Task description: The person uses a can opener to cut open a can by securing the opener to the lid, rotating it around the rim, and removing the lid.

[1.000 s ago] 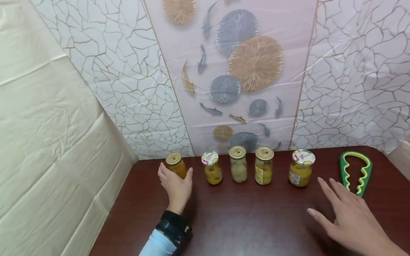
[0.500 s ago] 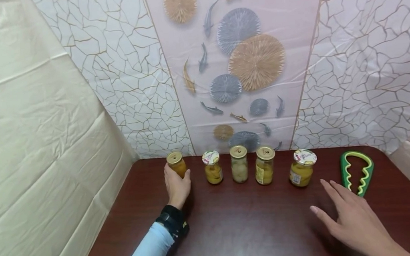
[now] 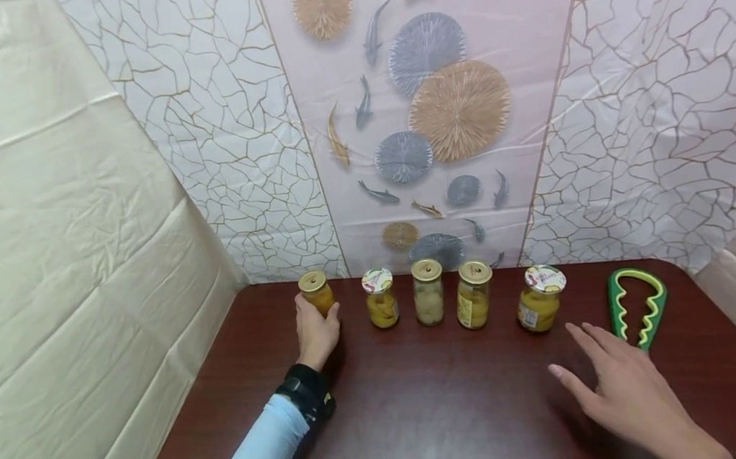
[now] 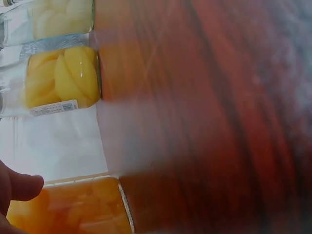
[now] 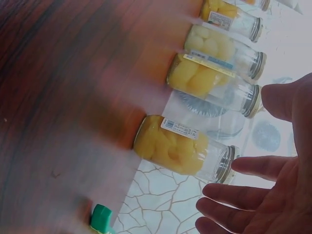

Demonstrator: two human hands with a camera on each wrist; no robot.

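Observation:
At the far left of the row, my left hand [image 3: 318, 333] grips a gold-lidded jar of orange fruit [image 3: 321, 299] round its side. The left wrist view shows the thumb [image 4: 27, 186] against that jar's glass; most of the other fingers are hidden. My right hand [image 3: 627, 385] hovers over the table with its fingers spread and holds nothing. Beyond its fingertips stands a jar of yellow fruit [image 3: 538, 308] with a white patterned lid. A green jar opener [image 3: 619, 303] with a wavy yellow inner edge lies flat just past the right hand, which partly covers its near end.
Between the two end jars stand a small jar of yellow fruit [image 3: 383, 309], a jar of pale round fruit [image 3: 428, 302] and a gold-lidded jar of yellow fruit [image 3: 474, 307]. The dark red table [image 3: 434, 411] ends at a patterned cloth wall [image 3: 261, 194].
My left hand's fingers have closed in around the orange fruit jar, which stays at about the same spot. The right hand has hardly moved.

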